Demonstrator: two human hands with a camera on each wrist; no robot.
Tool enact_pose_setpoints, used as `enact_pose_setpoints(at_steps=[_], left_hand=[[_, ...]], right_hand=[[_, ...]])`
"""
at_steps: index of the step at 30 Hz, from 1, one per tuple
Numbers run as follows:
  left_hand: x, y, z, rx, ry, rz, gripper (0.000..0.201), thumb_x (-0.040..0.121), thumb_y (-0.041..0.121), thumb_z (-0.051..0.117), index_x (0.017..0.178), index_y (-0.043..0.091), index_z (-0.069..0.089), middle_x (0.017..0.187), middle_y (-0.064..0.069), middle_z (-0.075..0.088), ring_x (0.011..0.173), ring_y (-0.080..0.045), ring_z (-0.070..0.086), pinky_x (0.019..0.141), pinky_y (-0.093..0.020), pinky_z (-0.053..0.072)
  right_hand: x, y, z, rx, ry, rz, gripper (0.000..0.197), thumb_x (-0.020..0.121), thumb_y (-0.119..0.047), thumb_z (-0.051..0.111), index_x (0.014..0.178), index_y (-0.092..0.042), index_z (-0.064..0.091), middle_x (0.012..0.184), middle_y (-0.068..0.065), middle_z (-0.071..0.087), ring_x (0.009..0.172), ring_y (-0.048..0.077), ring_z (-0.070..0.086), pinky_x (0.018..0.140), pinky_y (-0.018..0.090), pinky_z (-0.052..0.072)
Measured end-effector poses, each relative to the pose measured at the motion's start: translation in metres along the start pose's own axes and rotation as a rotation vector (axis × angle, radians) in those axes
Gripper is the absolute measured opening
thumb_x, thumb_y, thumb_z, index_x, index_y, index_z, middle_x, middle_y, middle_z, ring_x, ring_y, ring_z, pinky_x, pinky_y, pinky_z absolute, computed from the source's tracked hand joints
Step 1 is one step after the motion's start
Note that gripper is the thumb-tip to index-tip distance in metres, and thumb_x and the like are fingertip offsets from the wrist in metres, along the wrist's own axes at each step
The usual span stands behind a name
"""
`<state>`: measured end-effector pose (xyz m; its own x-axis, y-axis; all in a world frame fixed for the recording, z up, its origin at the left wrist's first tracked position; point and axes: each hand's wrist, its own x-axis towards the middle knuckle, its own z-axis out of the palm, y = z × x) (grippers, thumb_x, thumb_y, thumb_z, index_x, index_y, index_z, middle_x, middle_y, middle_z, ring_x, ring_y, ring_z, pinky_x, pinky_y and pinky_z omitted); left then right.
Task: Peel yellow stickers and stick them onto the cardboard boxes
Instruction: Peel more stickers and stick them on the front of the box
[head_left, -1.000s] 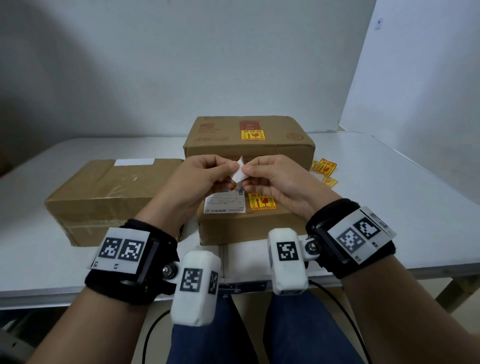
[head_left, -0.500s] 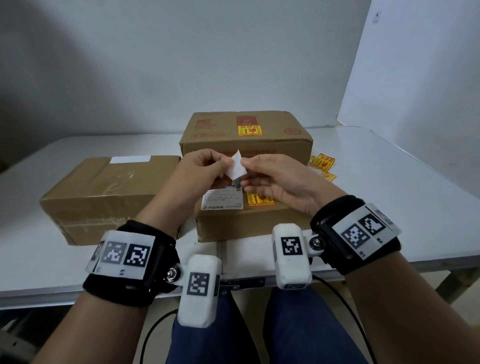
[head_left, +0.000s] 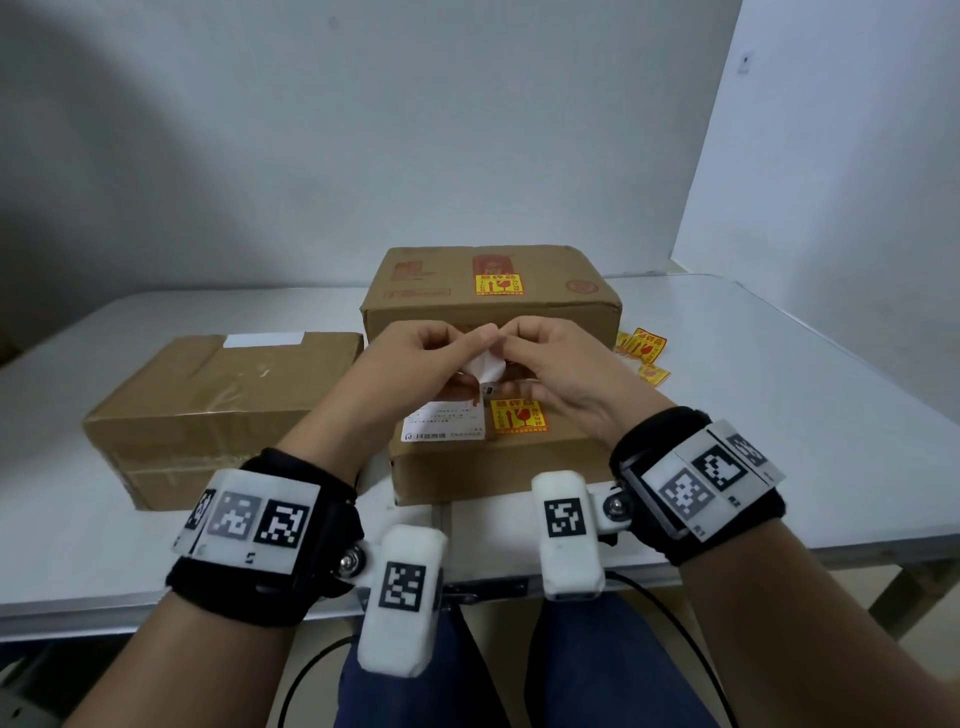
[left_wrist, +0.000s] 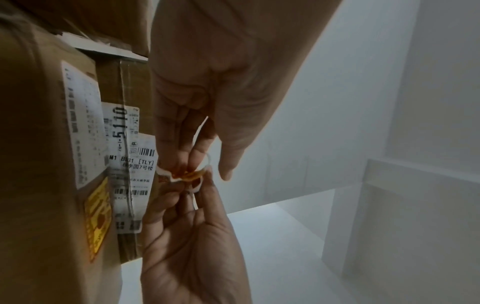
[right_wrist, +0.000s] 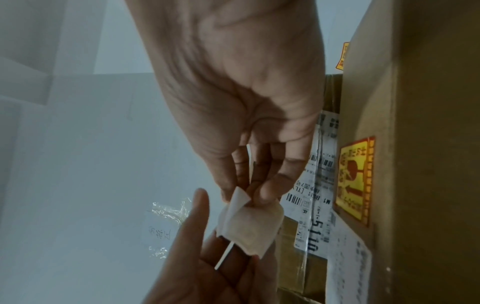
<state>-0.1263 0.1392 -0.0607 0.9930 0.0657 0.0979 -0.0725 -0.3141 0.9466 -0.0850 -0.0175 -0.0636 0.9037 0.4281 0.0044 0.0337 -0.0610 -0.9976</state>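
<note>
A: Why are three boxes spread across the bench (head_left: 779, 415)?

B: It looks like a queue. The far box (head_left: 493, 306) and the near box (head_left: 498, 467) each carry a yellow sticker already; the left box (head_left: 218, 410) shows only a blank white label, so I'd judge it is next.

A: And both hands raised over the near box?

B: Peeling needs two grips. The left hand (head_left: 415, 358) and right hand (head_left: 561, 364) both pinch the same sticker (head_left: 485, 366), fingers curled on it. The right wrist view shows its white backing lifting at one corner; the left wrist view shows a glimpse of orange print between the fingertips.

A: Spares?

B: The loose stickers (head_left: 641, 351) lie on the bench right of the far box, within reach.

A: Any writing?

B: The shipping label (left_wrist: 130, 170) reads "5110" and "[TLY]", with barcodes. The sticker on the near box (right_wrist: 354, 181) has red print, unreadable to me.
</note>
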Motion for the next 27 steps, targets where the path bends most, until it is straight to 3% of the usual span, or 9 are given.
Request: enact_pose_setpoints(at_steps=[4,8,11,14,16,19,22,25,27], left_hand=[[0.0018,0.0002,-0.0057,-0.175,-0.052,-0.058,0.035,0.083,0.028,0.070,0.097,-0.003,0.066,0.087,-0.009,0.071,0.073,-0.014,0.063,0.074,-0.026,0.057],[0.0001,0.0000,-0.0072,-0.248,-0.039,-0.079,0.018,0.086,0.016,0.066,0.091,-0.001,0.068,0.082,-0.009,0.069,0.070,-0.013,0.061,0.064,-0.020,0.056],[-0.0003,-0.0013,-0.0049,-0.265,0.020,-0.075,0.015,0.086,0.016,0.067,0.086,0.001,0.069,0.083,-0.013,0.066,0.066,-0.012,0.060,0.058,-0.019,0.054],[0.0015,-0.0042,-0.0039,-0.283,0.073,-0.075,0.022,0.086,0.016,0.067,0.092,-0.005,0.068,0.085,-0.014,0.063,0.063,-0.011,0.060,0.058,-0.019,0.054],[0.0024,-0.0056,-0.0043,-0.303,0.102,-0.078,0.023,0.085,0.017,0.068,0.090,-0.006,0.067,0.078,-0.011,0.061,0.065,-0.011,0.062,0.061,-0.021,0.055],[0.0011,-0.0055,-0.0046,-0.349,0.140,-0.080,0.016,0.085,0.016,0.068,0.073,0.007,0.066,0.062,-0.001,0.059,0.065,-0.011,0.062,0.063,-0.021,0.055],[0.0003,-0.0062,-0.0031,-0.443,0.179,-0.107,0.014,0.088,0.013,0.065,0.077,0.005,0.065,0.055,0.002,0.058,0.058,-0.009,0.061,0.064,-0.021,0.056],[0.0003,-0.0041,-0.0028,-0.455,0.151,-0.122,0.016,0.090,0.013,0.062,0.076,0.006,0.066,0.063,-0.002,0.060,0.061,-0.012,0.061,0.068,-0.024,0.057],[0.0002,-0.0010,-0.0020,-0.390,0.137,-0.107,0.018,0.093,0.020,0.058,0.084,0.008,0.068,0.070,-0.004,0.063,0.064,-0.012,0.063,0.069,-0.025,0.058]], right_hand=[[-0.0042,-0.0034,0.0015,0.057,-0.035,-0.003,0.015,0.095,-0.018,0.056,0.085,-0.011,0.064,0.089,0.005,0.069,0.077,0.013,0.060,0.068,0.024,0.052],[-0.0055,-0.0001,0.0039,0.074,-0.026,-0.006,0.015,0.094,-0.020,0.058,0.082,-0.013,0.065,0.092,0.005,0.069,0.074,0.010,0.061,0.066,0.022,0.051],[-0.0044,0.0009,0.0056,0.063,0.013,-0.003,0.014,0.093,-0.022,0.060,0.085,-0.013,0.068,0.096,0.005,0.071,0.075,0.010,0.061,0.065,0.021,0.052],[-0.0039,0.0002,0.0056,0.055,0.050,0.000,0.012,0.093,-0.020,0.061,0.091,-0.010,0.069,0.094,0.006,0.071,0.076,0.010,0.062,0.063,0.020,0.051],[-0.0041,0.0003,0.0050,0.075,0.074,0.003,0.012,0.093,-0.017,0.061,0.092,-0.008,0.068,0.091,0.005,0.070,0.073,0.009,0.062,0.062,0.019,0.051],[-0.0052,0.0008,0.0050,0.112,0.101,0.001,0.014,0.093,-0.015,0.060,0.097,-0.004,0.068,0.086,0.003,0.071,0.069,0.007,0.063,0.062,0.018,0.051],[-0.0053,0.0010,0.0055,0.145,0.122,-0.004,0.016,0.093,-0.015,0.060,0.101,-0.003,0.067,0.085,0.004,0.071,0.069,0.007,0.064,0.063,0.018,0.053],[-0.0044,0.0015,0.0048,0.132,0.112,-0.019,0.018,0.094,-0.018,0.060,0.102,-0.004,0.067,0.090,0.005,0.071,0.074,0.008,0.064,0.067,0.020,0.054],[-0.0042,0.0011,0.0046,0.094,0.099,-0.027,0.019,0.094,-0.019,0.059,0.103,-0.003,0.066,0.094,0.006,0.071,0.075,0.009,0.066,0.067,0.019,0.055]])
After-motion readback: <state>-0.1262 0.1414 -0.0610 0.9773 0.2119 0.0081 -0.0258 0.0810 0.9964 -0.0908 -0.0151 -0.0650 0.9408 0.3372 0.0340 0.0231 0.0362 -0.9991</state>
